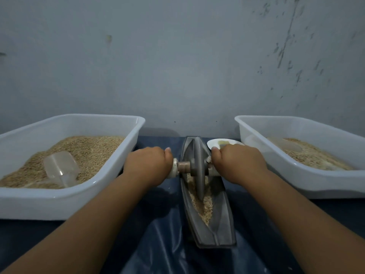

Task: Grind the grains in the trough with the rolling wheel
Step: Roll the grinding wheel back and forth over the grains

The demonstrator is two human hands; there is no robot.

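I see the rolling wheel (198, 167) standing upright on its edge in the grey trough (223, 220), roughly at the trough's middle, with its axle crossing the trough from side to side. My left hand (148, 165) is curled around the axle's left handle, and my right hand (237, 163) is wrapped around the right handle in the same way, knuckles up. The grains (203, 206) lie in the trough's channel, under the wheel and on the near side of it (they look partly crushed, pale and crumbly). The trough sits on a dark blue plastic sheet (167, 254). To the left is a white tub (49, 206) heaped with grain, a clear scoop (61, 169) lying in it. To the right is a second white tub (296, 182), less full. A small white dish (217, 142) sits just behind my right hand.
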